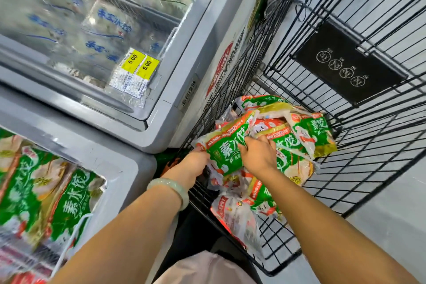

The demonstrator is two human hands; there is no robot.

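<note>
Left hand (193,166) and right hand (258,155) both gripped the green dumpling bag (227,153); its slick film risked slipping and toppling the pile (311,136) beneath.

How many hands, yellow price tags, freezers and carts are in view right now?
Hands: 2, left hand and right hand, both holding the green dumpling bag
Yellow price tags: 2
Freezers: 2, far freezer and near freezer
Wire cart: 1
Total: 7
</note>
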